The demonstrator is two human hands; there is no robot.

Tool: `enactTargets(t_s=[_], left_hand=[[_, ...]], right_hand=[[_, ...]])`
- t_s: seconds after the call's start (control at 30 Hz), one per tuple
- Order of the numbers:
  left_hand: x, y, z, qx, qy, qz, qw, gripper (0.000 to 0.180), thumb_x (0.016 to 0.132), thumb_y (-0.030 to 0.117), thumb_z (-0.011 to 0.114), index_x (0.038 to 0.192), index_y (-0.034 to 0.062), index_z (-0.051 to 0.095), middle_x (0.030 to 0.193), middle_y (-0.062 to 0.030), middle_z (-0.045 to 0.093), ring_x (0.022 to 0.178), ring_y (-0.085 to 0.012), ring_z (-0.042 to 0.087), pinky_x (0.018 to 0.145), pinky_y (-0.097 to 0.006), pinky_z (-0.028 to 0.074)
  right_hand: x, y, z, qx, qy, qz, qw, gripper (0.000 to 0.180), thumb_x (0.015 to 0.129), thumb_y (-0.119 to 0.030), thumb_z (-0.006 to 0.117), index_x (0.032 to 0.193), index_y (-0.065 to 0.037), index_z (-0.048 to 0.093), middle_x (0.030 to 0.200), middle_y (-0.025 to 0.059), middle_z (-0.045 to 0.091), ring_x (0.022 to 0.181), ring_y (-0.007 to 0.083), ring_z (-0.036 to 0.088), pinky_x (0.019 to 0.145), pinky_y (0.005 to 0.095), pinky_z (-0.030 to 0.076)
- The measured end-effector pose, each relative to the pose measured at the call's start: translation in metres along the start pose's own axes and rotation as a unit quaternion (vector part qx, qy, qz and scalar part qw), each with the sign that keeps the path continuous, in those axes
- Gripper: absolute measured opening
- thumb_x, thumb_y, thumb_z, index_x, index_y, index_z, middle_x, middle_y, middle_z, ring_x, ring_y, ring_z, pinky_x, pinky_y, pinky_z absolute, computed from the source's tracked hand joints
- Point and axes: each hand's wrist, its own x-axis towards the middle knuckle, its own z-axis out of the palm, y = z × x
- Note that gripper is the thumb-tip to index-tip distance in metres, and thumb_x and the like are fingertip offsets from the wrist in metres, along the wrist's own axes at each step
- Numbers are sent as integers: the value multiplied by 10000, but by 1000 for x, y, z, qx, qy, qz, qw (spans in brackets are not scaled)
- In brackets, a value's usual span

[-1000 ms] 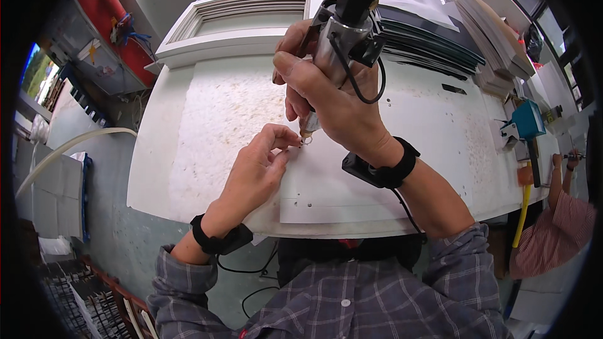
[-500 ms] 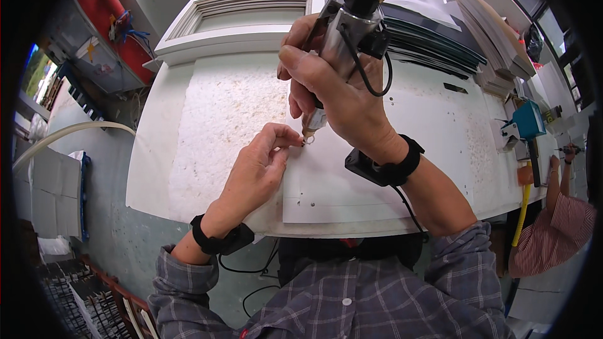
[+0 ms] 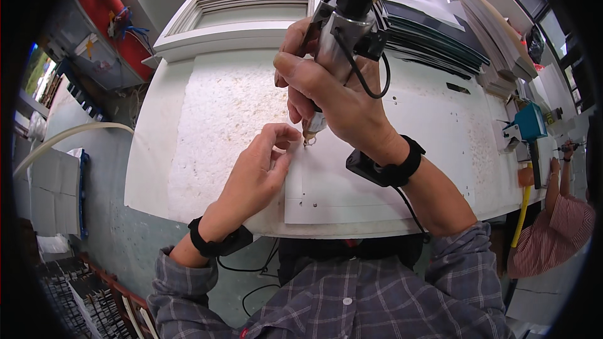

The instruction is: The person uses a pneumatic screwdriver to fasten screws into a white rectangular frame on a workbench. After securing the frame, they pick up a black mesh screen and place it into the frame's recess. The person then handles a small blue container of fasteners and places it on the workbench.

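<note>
My right hand is wrapped round the silver-and-black body of an inline power screwdriver. The driver leans, its brass-coloured nose pointing down at the left part of a flat white panel. A small dark screw-like piece shows at the tip, too small to make out fully. Just left of the tip, my left hand hovers over the panel's left edge, fingers curled inward; whatever they hold is hidden. Several small screw heads or holes dot the panel.
A white louvred frame lies at the back left. Dark panels and pale boards are stacked at the back right. A teal tool lies at the right edge. Another person in a striped shirt works there.
My left fingertips have drawn back slightly left from the driver's tip. The driver and my right hand have shifted a little to the left.
</note>
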Motion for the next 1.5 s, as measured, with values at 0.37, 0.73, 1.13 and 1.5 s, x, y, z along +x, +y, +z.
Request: enactTargets(t_s=[0.37, 0.73, 1.13, 1.5], left_hand=[[-1, -3, -1, -8, -4, -1, 1000, 320, 976, -25, 468, 1294, 0, 467, 1222, -169, 629, 1075, -282, 644, 920, -380, 514], [-36, 24, 5, 209, -28, 115, 971, 581, 890, 91, 747, 1394, 35, 465, 1382, -177, 566, 1254, -360, 554, 1055, -431, 478], [-31, 56, 37, 430, -125, 111, 887, 684, 801, 224, 837, 1390, 15, 560, 1477, -201, 536, 1403, -395, 472, 1115, -449, 438], [123, 87, 125, 300, -176, 272, 897, 302, 895, 61, 721, 1195, 53, 680, 1003, -131, 710, 936, -320, 677, 811, -404, 564]], right_hand=[[-3, 12, -2, -51, -22, 9, 998, 157, 941, -134, 656, 856, -37, 567, 671, 29, 593, 491, 64, 534, 448, 230, 435], [-2, -28, -14, -2, 22, -38, 999, 184, 988, -189, 632, 1027, -14, 594, 821, 99, 670, 478, 65, 529, 450, 232, 454], [-70, -107, -167, -119, 184, -141, 966, 229, 1028, -277, 558, 1059, -51, 558, 968, 78, 582, 502, 45, 464, 480, 235, 427], [-120, -119, -203, -29, 282, -92, 954, 169, 967, -170, 636, 1047, -31, 582, 860, 85, 651, 480, 86, 512, 482, 279, 465]])
